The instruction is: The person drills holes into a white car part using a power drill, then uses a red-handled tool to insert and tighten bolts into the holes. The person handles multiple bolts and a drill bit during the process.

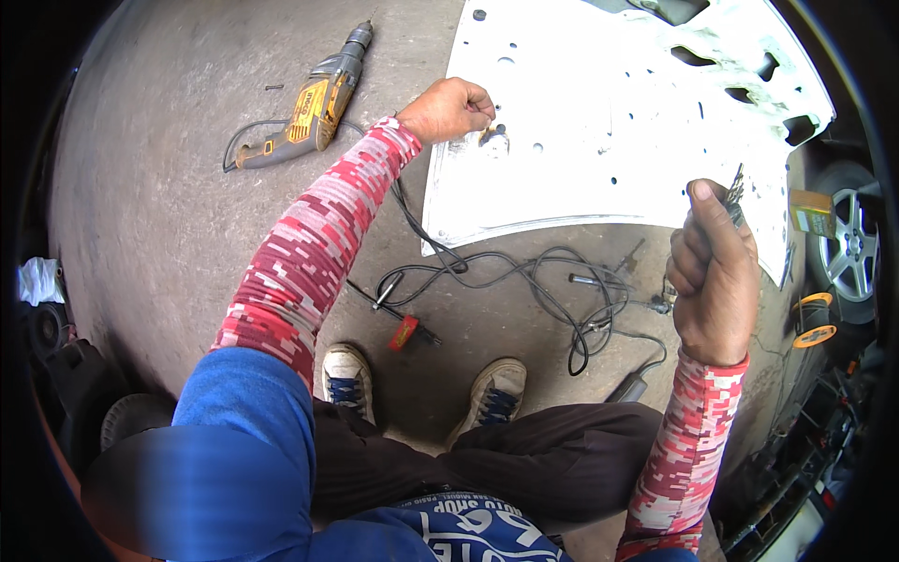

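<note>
My left hand (pixel 449 110) reaches over the near left part of a white sheet-metal car panel (pixel 571 187). Its fingers are pinched together beside a dark, scorched-looking hole (pixel 493 134); whatever lies between the fingertips is too small to make out. Raised at the panel's near right edge, my right hand (pixel 716 272) is closed around several drill bits (pixel 736 194), their dark spiral ends sticking up past the thumb. A yellow and grey power drill (pixel 316 108) lies on the floor left of the panel, its chuck pointing away from me.
Black cable (pixel 449 267) loops over the concrete between my shoes and the panel. Metal cylinders (pixel 582 279) and a red piece (pixel 404 332) lie among it. A small screw (pixel 273 87) rests near the drill. On the right are a wheel (pixel 847 248) and an orange reel (pixel 813 320).
</note>
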`<action>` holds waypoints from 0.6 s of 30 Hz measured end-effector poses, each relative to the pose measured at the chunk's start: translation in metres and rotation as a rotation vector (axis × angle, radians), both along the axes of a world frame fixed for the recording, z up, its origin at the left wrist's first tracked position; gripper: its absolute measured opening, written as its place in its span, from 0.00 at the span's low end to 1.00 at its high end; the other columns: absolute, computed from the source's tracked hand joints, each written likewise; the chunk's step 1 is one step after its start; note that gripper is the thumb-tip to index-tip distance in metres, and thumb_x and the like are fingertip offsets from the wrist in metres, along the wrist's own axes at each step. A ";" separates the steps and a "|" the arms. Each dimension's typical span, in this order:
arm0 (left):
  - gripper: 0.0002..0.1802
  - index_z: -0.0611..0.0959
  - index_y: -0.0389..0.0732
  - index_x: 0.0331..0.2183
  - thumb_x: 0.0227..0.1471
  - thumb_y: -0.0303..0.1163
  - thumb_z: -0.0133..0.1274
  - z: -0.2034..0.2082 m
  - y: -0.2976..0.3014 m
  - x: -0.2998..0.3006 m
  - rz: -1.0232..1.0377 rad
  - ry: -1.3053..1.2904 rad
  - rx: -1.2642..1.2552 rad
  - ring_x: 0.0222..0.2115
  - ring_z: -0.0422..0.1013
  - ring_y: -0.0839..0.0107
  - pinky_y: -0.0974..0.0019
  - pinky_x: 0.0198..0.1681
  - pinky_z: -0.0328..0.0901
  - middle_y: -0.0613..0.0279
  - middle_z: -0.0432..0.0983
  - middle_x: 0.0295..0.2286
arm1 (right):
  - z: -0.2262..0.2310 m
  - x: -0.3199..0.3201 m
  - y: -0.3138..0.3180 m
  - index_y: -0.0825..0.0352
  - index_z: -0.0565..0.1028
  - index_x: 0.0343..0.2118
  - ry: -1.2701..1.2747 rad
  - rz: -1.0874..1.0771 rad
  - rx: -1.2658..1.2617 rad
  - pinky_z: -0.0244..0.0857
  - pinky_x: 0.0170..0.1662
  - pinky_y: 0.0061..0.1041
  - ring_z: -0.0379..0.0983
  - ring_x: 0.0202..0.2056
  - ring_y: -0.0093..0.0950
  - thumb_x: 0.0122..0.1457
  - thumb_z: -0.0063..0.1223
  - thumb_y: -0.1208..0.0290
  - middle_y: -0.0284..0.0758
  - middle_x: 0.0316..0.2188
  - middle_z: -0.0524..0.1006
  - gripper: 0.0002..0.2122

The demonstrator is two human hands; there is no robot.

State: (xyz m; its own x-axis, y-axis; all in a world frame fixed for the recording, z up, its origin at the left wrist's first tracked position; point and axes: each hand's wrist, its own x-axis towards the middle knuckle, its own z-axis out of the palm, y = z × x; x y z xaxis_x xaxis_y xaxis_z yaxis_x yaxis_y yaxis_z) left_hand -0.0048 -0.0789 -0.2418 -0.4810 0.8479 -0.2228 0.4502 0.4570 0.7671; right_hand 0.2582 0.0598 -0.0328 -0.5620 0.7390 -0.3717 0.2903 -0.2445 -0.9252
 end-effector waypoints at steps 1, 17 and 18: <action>0.09 0.86 0.36 0.39 0.56 0.30 0.59 -0.001 -0.002 0.002 -0.018 -0.015 0.002 0.33 0.78 0.71 0.65 0.42 0.73 0.59 0.83 0.31 | 0.000 -0.002 -0.001 0.63 0.75 0.39 0.000 0.005 -0.005 0.39 0.16 0.14 0.47 0.14 0.09 0.63 0.60 0.64 0.17 0.16 0.58 0.09; 0.08 0.88 0.41 0.36 0.53 0.30 0.59 -0.007 -0.005 0.025 0.025 0.102 0.079 0.33 0.81 0.66 0.62 0.42 0.73 0.58 0.85 0.33 | 0.003 -0.011 -0.017 0.63 0.76 0.39 -0.007 0.083 0.024 0.40 0.17 0.13 0.50 0.15 0.09 0.62 0.60 0.64 0.19 0.18 0.61 0.09; 0.08 0.88 0.41 0.36 0.53 0.30 0.59 -0.008 -0.005 0.025 0.024 0.111 0.091 0.33 0.81 0.66 0.62 0.42 0.73 0.58 0.85 0.32 | 0.003 -0.011 -0.016 0.63 0.76 0.39 -0.010 0.079 0.021 0.40 0.17 0.13 0.50 0.15 0.09 0.62 0.60 0.64 0.19 0.18 0.61 0.09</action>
